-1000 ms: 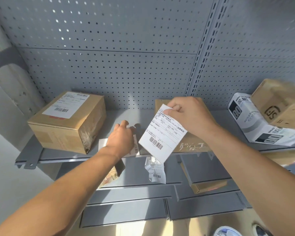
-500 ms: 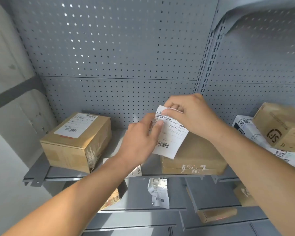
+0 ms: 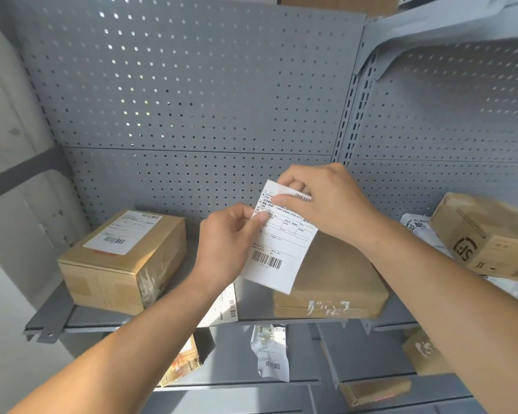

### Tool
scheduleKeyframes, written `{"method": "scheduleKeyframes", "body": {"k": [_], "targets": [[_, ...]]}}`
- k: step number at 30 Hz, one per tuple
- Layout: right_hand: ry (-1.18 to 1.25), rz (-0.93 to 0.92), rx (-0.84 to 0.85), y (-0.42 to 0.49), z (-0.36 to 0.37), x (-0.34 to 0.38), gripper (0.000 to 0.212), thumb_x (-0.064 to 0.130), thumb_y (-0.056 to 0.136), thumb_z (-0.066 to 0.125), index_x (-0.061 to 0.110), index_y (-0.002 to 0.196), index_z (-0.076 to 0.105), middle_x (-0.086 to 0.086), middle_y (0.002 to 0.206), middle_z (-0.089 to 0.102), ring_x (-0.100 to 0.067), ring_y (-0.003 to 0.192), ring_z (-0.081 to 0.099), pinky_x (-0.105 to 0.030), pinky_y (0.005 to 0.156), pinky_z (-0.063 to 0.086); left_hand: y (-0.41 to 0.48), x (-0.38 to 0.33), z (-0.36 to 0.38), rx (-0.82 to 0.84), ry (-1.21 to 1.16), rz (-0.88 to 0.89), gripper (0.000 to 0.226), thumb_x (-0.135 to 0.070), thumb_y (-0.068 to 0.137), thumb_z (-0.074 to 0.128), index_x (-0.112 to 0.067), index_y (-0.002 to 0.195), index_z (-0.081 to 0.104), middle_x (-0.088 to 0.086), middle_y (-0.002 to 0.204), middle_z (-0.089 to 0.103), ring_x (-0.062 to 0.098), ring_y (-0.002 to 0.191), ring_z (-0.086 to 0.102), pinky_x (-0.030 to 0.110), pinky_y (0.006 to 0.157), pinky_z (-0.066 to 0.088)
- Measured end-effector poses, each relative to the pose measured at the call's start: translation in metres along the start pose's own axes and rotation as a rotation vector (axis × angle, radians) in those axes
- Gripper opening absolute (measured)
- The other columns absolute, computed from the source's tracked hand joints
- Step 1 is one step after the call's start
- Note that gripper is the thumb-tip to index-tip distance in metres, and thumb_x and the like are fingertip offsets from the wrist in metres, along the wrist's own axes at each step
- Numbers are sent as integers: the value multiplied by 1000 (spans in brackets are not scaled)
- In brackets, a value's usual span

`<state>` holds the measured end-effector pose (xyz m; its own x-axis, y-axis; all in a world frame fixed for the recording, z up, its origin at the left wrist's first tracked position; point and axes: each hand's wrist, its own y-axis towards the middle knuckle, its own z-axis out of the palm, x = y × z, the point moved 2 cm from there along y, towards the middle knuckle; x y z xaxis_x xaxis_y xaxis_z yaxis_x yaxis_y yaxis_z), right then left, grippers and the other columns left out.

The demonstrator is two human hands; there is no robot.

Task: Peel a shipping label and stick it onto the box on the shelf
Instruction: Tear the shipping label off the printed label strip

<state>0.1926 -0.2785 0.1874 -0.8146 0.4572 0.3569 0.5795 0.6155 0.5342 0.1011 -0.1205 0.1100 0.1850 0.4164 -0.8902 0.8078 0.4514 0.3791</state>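
The shipping label (image 3: 277, 243) (barcode near its lower edge, print too small to read) hangs above the unlabelled box (image 3: 331, 289) on the shelf (image 3: 81, 319). The right hand (image 3: 323, 201) pinches its top edge, the left hand (image 3: 231, 240) its left edge. Another box (image 3: 488, 239) at right is marked "SF".

White barcoded shipping label (image 3: 277, 243) hangs tilted, top corner curled, above unlabelled brown box (image 3: 335, 282).

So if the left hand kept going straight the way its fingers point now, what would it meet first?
The left hand points up and right, already pinching the shipping label. Straight on, it would probably meet the right hand gripping the label's top, though depth is unclear.
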Motion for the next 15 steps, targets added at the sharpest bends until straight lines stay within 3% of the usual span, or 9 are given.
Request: {"method": "scheduleKeyframes", "body": {"k": [7,9,12,15], "targets": [[50,167,-99,-18,-11,-14,48,48,88,71,40,131,51,16,86,71,-9,86,68,-42,84,55,4,-5,7,-41,-168,-38,19,-33,94,71,-18,83,76,-3,82,80,15,74,72,39,76,57],[81,203,-109,-23,-13,-14,56,45,90,71,39,139,45,13,89,72,-5,84,66,-31,82,52,5,-9,9,-43,-222,-52,18,-31,95,71,-17,84,76,-1,84,81,18,77,74,37,76,58],[267,262,-160,-30,-14,-13,65,29,91,74,34,146,40,8,90,75,-2,74,65,-10,64,46,6,-18,12,-50,-300,-36,16,-25,97,69,-14,87,74,0,87,81,13,75,72,31,73,56],[400,315,-176,-36,-13,-15,58,23,92,74,27,142,45,3,86,76,-4,73,69,-10,61,49,8,-29,15,-77,-398,-25,16,-19,99,66,-8,89,72,-3,81,80,7,68,69,21,65,53]]}}
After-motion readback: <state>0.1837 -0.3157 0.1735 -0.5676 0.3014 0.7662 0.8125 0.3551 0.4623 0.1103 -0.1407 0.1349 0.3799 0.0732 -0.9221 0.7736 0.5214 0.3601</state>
